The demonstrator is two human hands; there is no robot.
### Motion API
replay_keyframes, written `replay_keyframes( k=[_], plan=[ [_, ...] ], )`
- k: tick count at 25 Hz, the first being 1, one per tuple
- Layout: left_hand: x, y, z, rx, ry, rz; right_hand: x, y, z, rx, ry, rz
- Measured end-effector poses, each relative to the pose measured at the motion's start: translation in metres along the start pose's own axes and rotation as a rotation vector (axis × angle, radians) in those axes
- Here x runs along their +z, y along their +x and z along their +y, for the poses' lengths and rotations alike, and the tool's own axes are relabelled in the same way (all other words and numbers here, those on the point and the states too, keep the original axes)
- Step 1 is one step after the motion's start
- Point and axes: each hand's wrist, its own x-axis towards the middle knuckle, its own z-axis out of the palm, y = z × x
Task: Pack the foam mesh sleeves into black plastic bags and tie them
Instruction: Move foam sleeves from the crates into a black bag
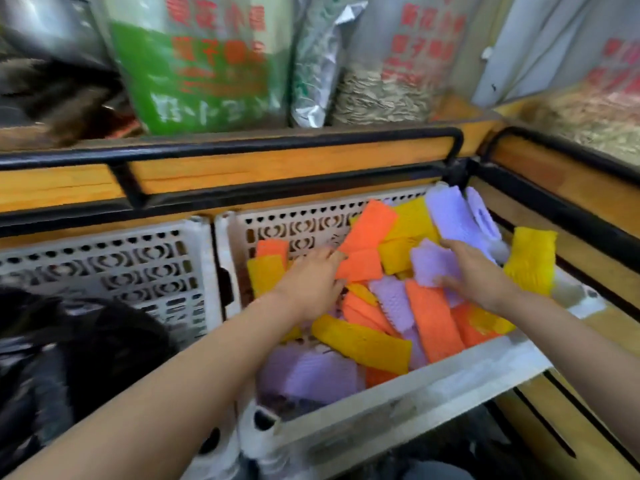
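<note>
Hands in a white crate (450, 382) of foam sleeves (363, 344).
Left hand (313, 282) pinches an orange sleeve (363, 266), right hand (474, 275) grips a purple sleeve (429, 263); black bag (104, 341) lies left, sacks (207, 64) stand on the wooden shelf (277, 164) behind.

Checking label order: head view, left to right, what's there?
Black plastic bag → left hand → orange sleeve it grips → purple sleeve → right hand gripping it → yellow sleeve at the crate edge.

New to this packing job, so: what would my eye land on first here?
The heap of orange, yellow and lilac foam mesh sleeves filling the white perforated plastic crate at centre. The left hand grips an orange foam sleeve and the right hand a lilac foam sleeve; a crumpled black plastic bag sits lower left.
</note>
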Motion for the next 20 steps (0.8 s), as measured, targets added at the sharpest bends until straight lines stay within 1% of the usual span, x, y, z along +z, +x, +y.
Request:
replay_keyframes(
  k=[4, 8, 12, 13, 15, 18, 19, 20],
  plan=[
    [0.024, 0.054, -0.002, -0.044, 0.019, -0.126, 0.007, 0.023, 0.024, 0.001, -0.033, -0.054],
    [0.037, 0.082, -0.004, -0.128, -0.028, -0.176, 0.012, 0.033, 0.037, 0.114, -0.112, -0.114],
    [0.046, 0.081, -0.009, -0.167, 0.028, -0.189, 0.004, 0.030, 0.031, 0.098, -0.239, -0.116],
    [0.043, 0.077, -0.008, -0.177, -0.009, -0.171, -0.002, 0.029, 0.025, 0.075, -0.220, -0.072],
    [0.030, 0.067, -0.003, -0.246, -0.208, -0.065, -0.018, 0.025, 0.008, 0.034, -0.046, 0.109],
    [-0.001, 0.051, 0.010, -0.387, -0.566, 0.212, -0.042, 0.021, -0.029, 0.019, 0.262, 0.332],
    [-0.011, 0.041, 0.014, -0.417, -0.681, 0.298, -0.047, 0.019, -0.046, -0.011, 0.361, 0.361],
    [-0.017, 0.032, 0.015, -0.432, -0.793, 0.349, -0.051, 0.017, -0.063, -0.047, 0.471, 0.357]
  ],
)
